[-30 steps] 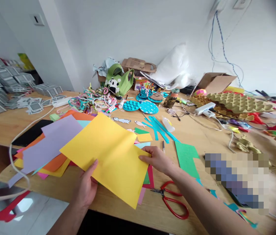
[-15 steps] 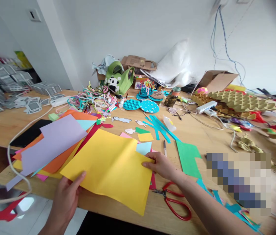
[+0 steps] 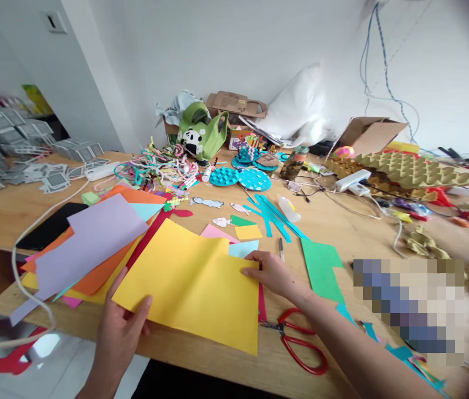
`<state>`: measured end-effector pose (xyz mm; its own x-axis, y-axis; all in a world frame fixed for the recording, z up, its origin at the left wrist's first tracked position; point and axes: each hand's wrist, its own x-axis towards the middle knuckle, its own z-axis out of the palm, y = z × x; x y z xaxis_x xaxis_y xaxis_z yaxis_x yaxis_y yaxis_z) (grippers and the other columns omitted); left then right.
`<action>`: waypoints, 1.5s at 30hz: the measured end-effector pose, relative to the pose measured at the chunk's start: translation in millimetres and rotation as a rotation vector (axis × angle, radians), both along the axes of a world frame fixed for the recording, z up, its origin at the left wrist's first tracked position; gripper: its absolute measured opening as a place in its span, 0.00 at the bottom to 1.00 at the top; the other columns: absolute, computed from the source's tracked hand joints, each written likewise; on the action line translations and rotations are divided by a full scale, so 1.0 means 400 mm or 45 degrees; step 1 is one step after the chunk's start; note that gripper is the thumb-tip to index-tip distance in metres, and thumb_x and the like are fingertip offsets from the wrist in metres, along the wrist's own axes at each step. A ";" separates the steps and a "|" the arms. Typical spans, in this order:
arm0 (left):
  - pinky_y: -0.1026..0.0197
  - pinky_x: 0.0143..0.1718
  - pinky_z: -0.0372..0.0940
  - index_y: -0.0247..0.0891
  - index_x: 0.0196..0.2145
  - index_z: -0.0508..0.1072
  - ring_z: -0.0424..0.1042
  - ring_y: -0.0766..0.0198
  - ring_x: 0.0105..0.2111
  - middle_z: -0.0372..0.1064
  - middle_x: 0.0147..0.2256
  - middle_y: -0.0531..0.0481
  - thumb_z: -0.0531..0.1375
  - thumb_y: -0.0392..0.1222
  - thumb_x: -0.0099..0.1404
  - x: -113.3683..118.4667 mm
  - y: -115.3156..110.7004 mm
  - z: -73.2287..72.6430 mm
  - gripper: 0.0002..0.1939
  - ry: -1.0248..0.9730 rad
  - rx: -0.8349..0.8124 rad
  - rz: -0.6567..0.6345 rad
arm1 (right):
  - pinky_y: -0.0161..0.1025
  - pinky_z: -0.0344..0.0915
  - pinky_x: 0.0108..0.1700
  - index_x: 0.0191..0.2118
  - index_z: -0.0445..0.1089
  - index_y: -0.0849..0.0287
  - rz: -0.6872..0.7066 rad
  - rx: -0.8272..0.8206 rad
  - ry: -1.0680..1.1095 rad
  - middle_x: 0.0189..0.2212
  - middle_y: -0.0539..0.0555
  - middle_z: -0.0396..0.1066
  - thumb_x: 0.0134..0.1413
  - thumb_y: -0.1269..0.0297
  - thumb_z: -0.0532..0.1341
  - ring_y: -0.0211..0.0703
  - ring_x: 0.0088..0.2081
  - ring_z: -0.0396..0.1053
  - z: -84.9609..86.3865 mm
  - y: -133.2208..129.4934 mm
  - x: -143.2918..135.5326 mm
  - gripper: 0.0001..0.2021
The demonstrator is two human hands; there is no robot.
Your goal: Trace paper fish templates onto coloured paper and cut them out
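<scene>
A yellow paper sheet with a soft crease down its middle is held above the near edge of the table. My left hand grips its lower left corner, thumb on top and fingers beneath. At the upper right corner, my right hand pinches the sheet between thumb and fingers. Red-handled scissors lie open just below my right forearm. Part of a red sheet shows behind the yellow one. A pen lies beyond my right hand.
Coloured papers are piled at the left beside a black tablet-like object. Blue strips, a glue bottle and green paper lie further back. A white cable loops over the left edge. Egg trays stand right.
My left hand has moved slightly right with its corner of the yellow sheet, and its fingers now show at the sheet's left edge. The sheet's lower right corner has risen and shifted right.
</scene>
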<state>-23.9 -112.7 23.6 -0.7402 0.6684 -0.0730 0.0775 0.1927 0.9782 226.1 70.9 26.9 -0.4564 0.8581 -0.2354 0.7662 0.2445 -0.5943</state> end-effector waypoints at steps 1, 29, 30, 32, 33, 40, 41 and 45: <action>0.64 0.15 0.62 0.40 0.59 0.59 0.60 0.71 0.14 0.72 0.36 0.49 0.67 0.52 0.51 0.001 -0.001 -0.002 0.41 -0.010 0.001 -0.004 | 0.35 0.55 0.29 0.38 0.74 0.60 0.001 0.010 -0.021 0.30 0.54 0.74 0.48 0.63 0.63 0.41 0.29 0.67 -0.005 -0.001 0.001 0.10; 0.49 0.65 0.35 0.41 0.65 0.52 0.36 0.60 0.67 0.39 0.67 0.46 0.44 0.38 0.70 0.050 0.272 0.019 0.26 1.590 -0.231 -1.610 | 0.35 0.53 0.30 0.41 0.69 0.57 0.076 0.075 -0.061 0.27 0.51 0.70 0.50 0.62 0.62 0.40 0.29 0.65 -0.035 -0.003 0.007 0.11; 0.49 0.65 0.35 0.40 0.65 0.52 0.37 0.60 0.67 0.39 0.67 0.46 0.45 0.39 0.70 0.053 0.281 0.012 0.26 1.590 -0.237 -1.612 | 0.35 0.54 0.30 0.41 0.69 0.57 0.078 0.071 -0.059 0.27 0.51 0.70 0.50 0.62 0.62 0.40 0.29 0.65 -0.033 -0.003 0.008 0.12; 0.49 0.65 0.36 0.39 0.65 0.52 0.38 0.59 0.67 0.41 0.67 0.44 0.46 0.43 0.70 0.056 0.289 -0.008 0.27 1.593 -0.236 -1.620 | 0.35 0.54 0.31 0.41 0.69 0.57 0.085 0.077 -0.041 0.28 0.51 0.70 0.50 0.61 0.62 0.40 0.29 0.65 -0.030 -0.004 0.009 0.11; 0.49 0.65 0.37 0.38 0.65 0.52 0.39 0.58 0.67 0.42 0.67 0.44 0.46 0.44 0.70 0.057 0.289 -0.020 0.27 1.598 -0.227 -1.614 | 0.35 0.55 0.32 0.40 0.69 0.57 0.087 0.079 -0.026 0.29 0.51 0.70 0.51 0.60 0.62 0.40 0.30 0.65 -0.028 -0.004 0.009 0.11; 0.48 0.65 0.38 0.40 0.65 0.52 0.40 0.57 0.67 0.44 0.66 0.44 0.47 0.47 0.71 0.043 0.275 -0.080 0.27 1.666 -0.116 -1.513 | 0.35 0.54 0.29 0.41 0.69 0.58 0.048 -0.052 0.094 0.26 0.49 0.69 0.50 0.59 0.63 0.38 0.27 0.63 -0.028 -0.004 0.021 0.13; 0.48 0.65 0.38 0.40 0.65 0.52 0.40 0.57 0.67 0.44 0.66 0.44 0.47 0.48 0.71 0.040 0.276 -0.081 0.27 1.675 -0.114 -1.509 | 0.35 0.53 0.28 0.41 0.69 0.58 0.040 -0.086 0.106 0.25 0.48 0.67 0.49 0.59 0.63 0.38 0.26 0.62 -0.028 -0.004 0.023 0.13; 0.47 0.65 0.38 0.40 0.65 0.51 0.40 0.56 0.67 0.43 0.67 0.44 0.47 0.48 0.71 0.032 0.280 -0.078 0.27 1.691 -0.110 -1.497 | 0.34 0.53 0.27 0.41 0.70 0.58 0.020 -0.176 0.151 0.22 0.46 0.62 0.49 0.61 0.63 0.36 0.25 0.60 -0.028 -0.002 0.031 0.13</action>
